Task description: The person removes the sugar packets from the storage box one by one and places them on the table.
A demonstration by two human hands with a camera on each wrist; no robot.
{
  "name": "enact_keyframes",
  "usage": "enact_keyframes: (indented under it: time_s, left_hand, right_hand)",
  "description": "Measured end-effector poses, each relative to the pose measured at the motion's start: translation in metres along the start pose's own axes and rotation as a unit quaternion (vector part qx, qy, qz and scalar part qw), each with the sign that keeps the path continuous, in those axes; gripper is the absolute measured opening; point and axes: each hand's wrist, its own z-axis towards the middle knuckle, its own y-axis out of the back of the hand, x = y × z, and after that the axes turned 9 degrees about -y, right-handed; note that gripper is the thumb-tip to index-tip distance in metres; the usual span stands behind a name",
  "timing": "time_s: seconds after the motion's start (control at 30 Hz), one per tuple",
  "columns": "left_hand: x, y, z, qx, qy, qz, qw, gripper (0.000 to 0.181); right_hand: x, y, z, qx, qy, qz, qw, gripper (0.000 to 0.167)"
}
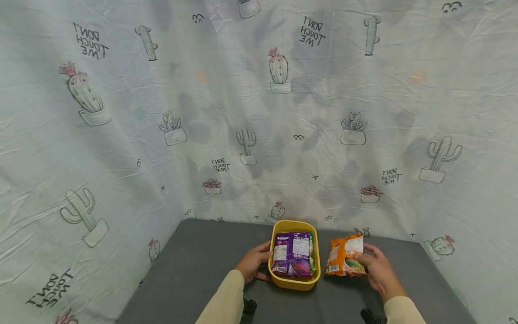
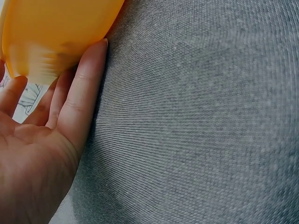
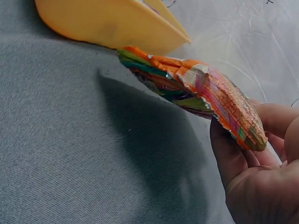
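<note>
A yellow plastic bin [image 1: 295, 284] stands on the grey table, with a purple instant noodle packet [image 1: 292, 254] lying on top inside it. Green packaging [image 1: 313, 263] shows along its right inner side. My left hand [image 1: 254, 262] touches the bin's left side; in the left wrist view its fairly straight fingers [image 2: 77, 93] lie against the wall, low near the table. To the right of the bin, my right hand [image 1: 378, 270] pinches an orange instant noodle packet [image 1: 346, 255] by its right edge. The right wrist view shows this packet [image 3: 205, 91] tilted above the table, its shadow below.
The grey tabletop [image 1: 194, 265] extends to both sides of the bin. A pale cloth printed with cacti [image 1: 279, 74] hangs behind the table and along its sides. Dark wrist gear [image 1: 249, 307] shows at both wrists.
</note>
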Motion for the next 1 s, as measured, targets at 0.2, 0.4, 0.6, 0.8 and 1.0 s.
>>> enact_keyframes:
  time_s: [0.2,0.4,0.6,0.8,1.0]
  left_hand:
    - [-0.002,0.0,0.001,0.001,0.004,0.005,1.0,0.063]
    - [-0.003,0.001,0.001,0.005,0.003,0.002,1.0,0.063]
    - [-0.004,0.001,0.0,0.008,-0.002,0.003,1.0,0.063]
    - [-0.005,0.001,-0.001,0.01,-0.002,0.003,0.9999,0.063]
    - [-0.005,0.001,-0.002,0.012,-0.004,-0.001,0.9999,0.064]
  right_hand:
    - [-0.004,-0.001,0.001,-0.001,0.004,-0.015,0.9999,0.072]
    - [-0.005,0.003,0.003,-0.005,0.005,-0.042,0.9991,0.072]
    - [-0.008,0.009,0.003,-0.02,-0.003,-0.067,0.9975,0.073]
    - [-0.012,0.012,0.006,-0.054,-0.004,-0.121,0.9912,0.068]
    - [-0.014,0.013,0.007,-0.065,-0.007,-0.17,0.9833,0.064]
